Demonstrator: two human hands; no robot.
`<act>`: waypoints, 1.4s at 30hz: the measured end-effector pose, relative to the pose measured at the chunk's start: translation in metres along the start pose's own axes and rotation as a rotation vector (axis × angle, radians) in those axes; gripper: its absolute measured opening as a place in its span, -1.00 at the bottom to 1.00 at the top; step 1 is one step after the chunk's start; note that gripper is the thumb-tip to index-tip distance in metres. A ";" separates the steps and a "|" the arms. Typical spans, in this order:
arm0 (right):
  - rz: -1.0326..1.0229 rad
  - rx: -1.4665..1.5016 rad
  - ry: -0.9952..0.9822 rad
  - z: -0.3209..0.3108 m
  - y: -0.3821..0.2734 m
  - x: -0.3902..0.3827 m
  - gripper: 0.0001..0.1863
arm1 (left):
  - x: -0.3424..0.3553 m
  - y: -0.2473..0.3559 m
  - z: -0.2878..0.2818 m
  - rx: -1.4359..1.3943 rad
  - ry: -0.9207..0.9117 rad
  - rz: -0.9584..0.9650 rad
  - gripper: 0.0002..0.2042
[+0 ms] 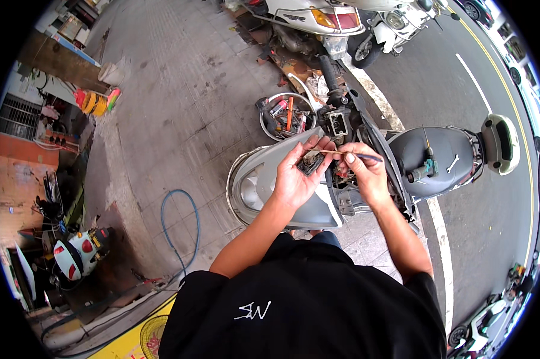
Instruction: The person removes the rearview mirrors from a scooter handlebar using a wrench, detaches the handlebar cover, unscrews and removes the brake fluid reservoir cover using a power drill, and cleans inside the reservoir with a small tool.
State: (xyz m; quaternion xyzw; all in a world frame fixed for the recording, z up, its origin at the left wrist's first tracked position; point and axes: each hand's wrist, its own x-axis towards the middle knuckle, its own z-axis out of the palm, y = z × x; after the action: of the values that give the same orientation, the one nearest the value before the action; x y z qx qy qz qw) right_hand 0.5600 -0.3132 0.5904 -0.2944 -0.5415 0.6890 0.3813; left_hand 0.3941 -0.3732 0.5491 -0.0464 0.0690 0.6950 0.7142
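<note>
My left hand (291, 184) is turned palm up over the front of a grey scooter (318, 197). A small blackened, box-like part (310, 161) rests in it, with the fingers curled around. In my right hand (370, 179) is a slim tool with a dark handle (371, 157), pinched between thumb and fingers. Its thin brownish shaft points left and reaches across the left fingers, close to the part. Whether the tip is a brush or a blade cannot be made out. Just beyond the hands, the scooter's handlebar area (337, 122) is stripped, showing its inner parts.
A round bin (263, 127) holding tools and cans stands beyond the scooter's front. On the seat (416, 149) lie a green drill (428, 167) and a wrench (454, 163). A blue hose (163, 218) loops over the paving at left. Parked scooters (312, 15) stand farther off.
</note>
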 end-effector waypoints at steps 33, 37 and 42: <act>-0.133 -0.866 -0.066 -0.044 -0.051 0.076 -0.81 | -0.007 0.059 -0.057 -0.093 0.138 0.131 -0.71; -0.183 -0.939 -0.226 -0.052 -0.036 0.092 -0.84 | -0.030 0.058 -0.062 -0.076 0.231 0.206 -0.71; -0.199 -0.891 -0.358 -0.065 -0.034 0.105 -0.85 | -0.034 0.054 -0.065 -0.112 0.301 0.285 -0.70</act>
State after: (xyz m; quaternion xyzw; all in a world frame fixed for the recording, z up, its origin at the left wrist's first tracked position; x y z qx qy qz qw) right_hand 0.5640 -0.1861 0.6086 -0.2526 -0.8663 0.3902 0.1831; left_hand 0.3366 -0.4157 0.4922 -0.1791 0.1422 0.7768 0.5867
